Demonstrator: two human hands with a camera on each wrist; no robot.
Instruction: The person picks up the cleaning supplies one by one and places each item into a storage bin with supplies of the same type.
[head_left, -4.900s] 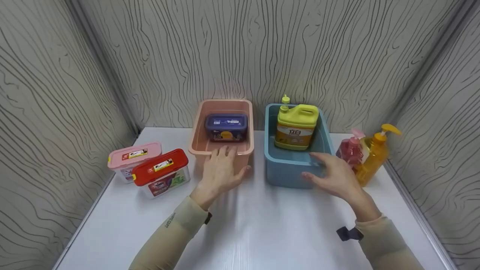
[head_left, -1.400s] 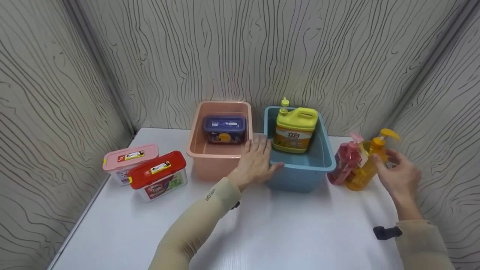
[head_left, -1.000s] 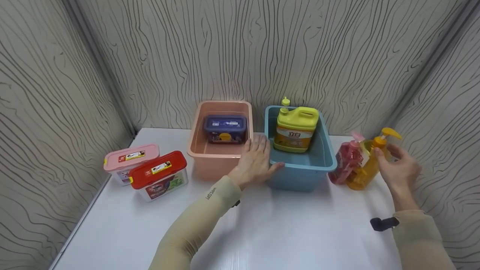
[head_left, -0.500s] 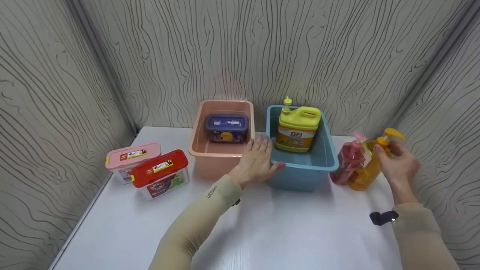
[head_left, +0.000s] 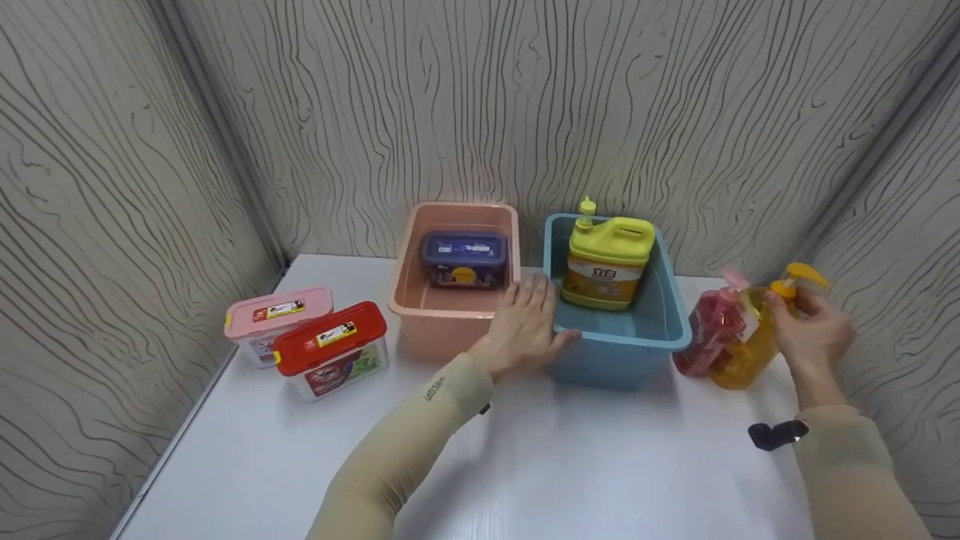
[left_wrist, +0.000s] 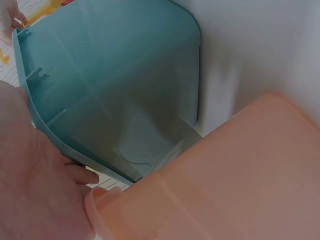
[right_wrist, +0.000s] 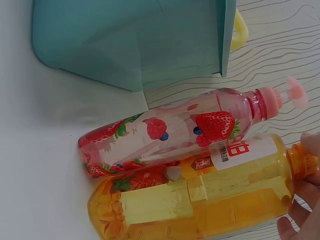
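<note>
My right hand (head_left: 814, 330) pinches the neck of an orange pump bottle (head_left: 754, 349) standing at the right. In the right wrist view, the fingers (right_wrist: 302, 192) curl at its orange collar. Close beside that bottle stands a pink pump bottle (right_wrist: 160, 132) with strawberry pictures. My left hand (head_left: 525, 330) lies with straight fingers over the neighbouring rims of a pink tub (head_left: 442, 334) and a blue tub (head_left: 615, 364). Inside the blue tub is a yellow handled jug (head_left: 609, 262) with a pump top. A dark blue lidded box (head_left: 465, 259) sits in the pink tub.
Left of the pink tub, a red-lidded box (head_left: 337, 352) and a pink-lidded box (head_left: 277, 315) stand side by side on the white table (head_left: 570, 465). Wood-patterned panels (head_left: 465, 105) enclose the back and sides.
Since the earliest frame, my left hand has shifted from the pink tub's front rim to between the tubs. My right hand has left the blue tub's front and taken the orange bottle's neck.
</note>
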